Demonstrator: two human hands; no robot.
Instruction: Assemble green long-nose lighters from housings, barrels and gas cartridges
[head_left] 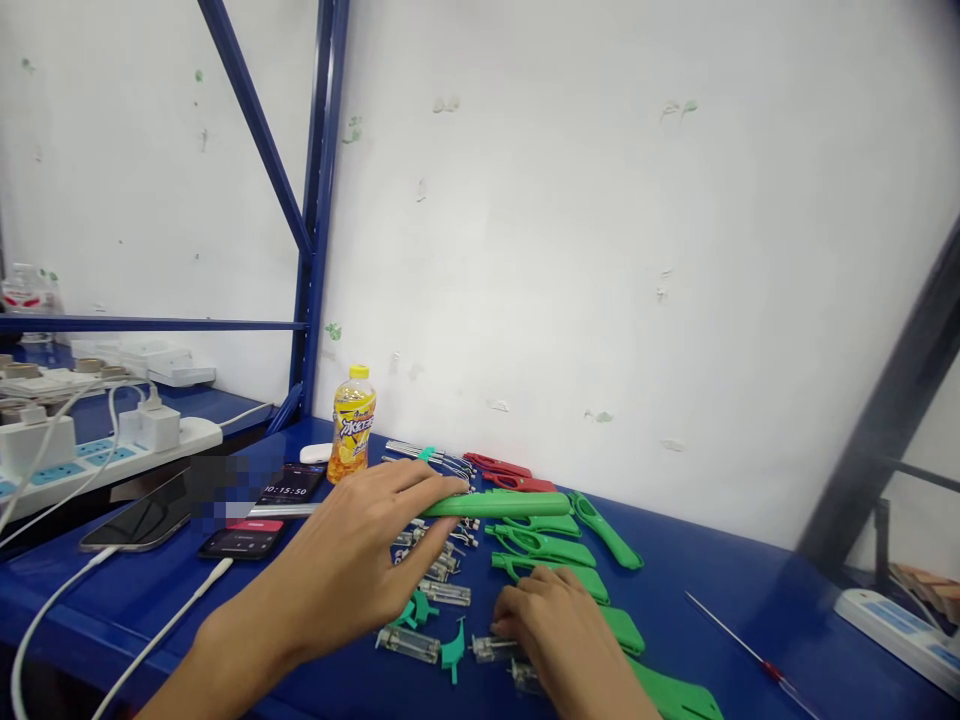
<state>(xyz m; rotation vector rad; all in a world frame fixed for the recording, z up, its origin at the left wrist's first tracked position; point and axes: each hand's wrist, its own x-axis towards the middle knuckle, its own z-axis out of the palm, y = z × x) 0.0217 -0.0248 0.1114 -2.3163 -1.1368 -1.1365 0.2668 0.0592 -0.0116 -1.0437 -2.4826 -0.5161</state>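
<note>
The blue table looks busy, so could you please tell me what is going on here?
A person's left hand holds a green casing above the blue table, with a metal tube showing past the hand. The right hand is low beside a small clear part; its grip is hidden. Other green casings lie nearby, with red ones nearer the wall.

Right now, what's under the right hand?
Two clear pieces poke out past the edge of the right hand, and part of a green casing shows beyond its fingers. Their covered parts, and anything hidden beneath the palm, can't be seen.
</note>
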